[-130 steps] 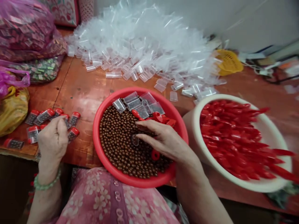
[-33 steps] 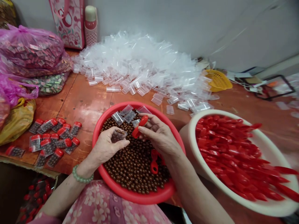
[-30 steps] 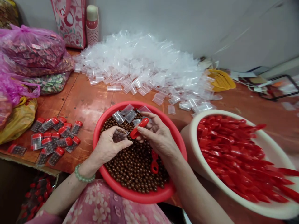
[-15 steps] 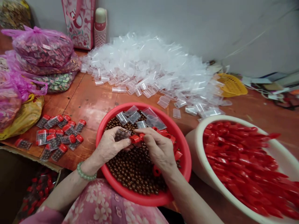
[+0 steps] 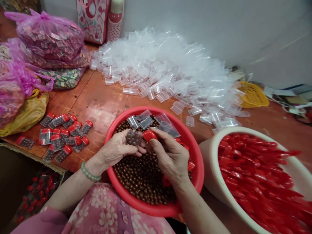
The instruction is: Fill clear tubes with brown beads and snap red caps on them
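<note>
Between the fingers of my left hand (image 5: 118, 148) is a clear plastic case (image 5: 134, 137) filled with brown balls. My right hand (image 5: 172, 156) pinches a red plastic cap (image 5: 149, 135) at the right end of that case; whether the two touch is hard to tell. Both hands are over a red basin (image 5: 110, 172) that holds many loose brown balls (image 5: 141, 182). Empty clear cases (image 5: 146, 122) lie on the balls at the basin's far side. More red caps (image 5: 191, 165) sit along its right side, partly behind my right hand.
Capped, filled cases (image 5: 56, 142) lie on the table at left, above a box (image 5: 36, 195) of similar ones. Empty clear cases form a big heap (image 5: 165, 68) at the back. A white tub (image 5: 212, 159) of red pieces stands right; pink bags (image 5: 51, 35) are stacked back left.
The red cap has turned in my right hand and now shows its broad side. My left hand has tilted the filled case more upright. The whole view has shifted slightly.
</note>
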`<state>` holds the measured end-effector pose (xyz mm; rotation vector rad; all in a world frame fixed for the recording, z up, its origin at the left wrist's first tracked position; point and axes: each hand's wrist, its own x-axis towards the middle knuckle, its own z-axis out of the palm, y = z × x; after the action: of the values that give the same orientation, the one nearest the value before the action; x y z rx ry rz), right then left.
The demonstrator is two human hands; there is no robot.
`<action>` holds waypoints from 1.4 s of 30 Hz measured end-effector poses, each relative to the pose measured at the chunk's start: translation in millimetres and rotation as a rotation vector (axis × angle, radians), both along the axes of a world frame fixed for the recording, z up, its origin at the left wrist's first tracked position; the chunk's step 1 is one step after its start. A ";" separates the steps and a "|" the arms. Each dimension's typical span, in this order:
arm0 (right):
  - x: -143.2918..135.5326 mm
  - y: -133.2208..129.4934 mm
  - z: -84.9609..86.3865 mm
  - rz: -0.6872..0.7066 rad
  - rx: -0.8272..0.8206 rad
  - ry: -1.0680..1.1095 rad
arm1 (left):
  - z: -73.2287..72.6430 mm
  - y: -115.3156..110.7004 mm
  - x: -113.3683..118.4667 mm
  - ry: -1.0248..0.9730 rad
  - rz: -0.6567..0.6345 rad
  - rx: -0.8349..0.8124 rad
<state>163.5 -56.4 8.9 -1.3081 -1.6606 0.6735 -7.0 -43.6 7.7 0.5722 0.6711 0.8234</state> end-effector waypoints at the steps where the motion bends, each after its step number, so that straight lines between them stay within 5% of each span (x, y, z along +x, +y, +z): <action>1: 0.9 0.8 -0.1 -0.017 -0.052 0.069 | -0.4 0.5 -1.5 -0.041 -0.029 -0.028; 7: 3.9 4.7 -2.7 -0.040 -0.192 0.287 | -1.8 2.8 -6.0 -0.179 -0.093 -0.084; 23: 0.9 10.6 7.0 -0.038 -0.161 0.244 | -4.4 1.4 -4.6 -0.116 -0.154 -0.077; 36: 5.3 18.2 15.1 0.220 0.024 -0.091 | -7.6 1.6 -4.9 -0.041 -0.271 -0.009; 42: 20.1 18.1 14.6 0.163 0.019 -0.127 | -4.5 3.2 -5.7 -0.021 -0.210 -0.014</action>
<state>183.6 -38.3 23.5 -1.2329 -1.8872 0.6795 -12.6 -40.4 3.3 0.6094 0.5860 0.6272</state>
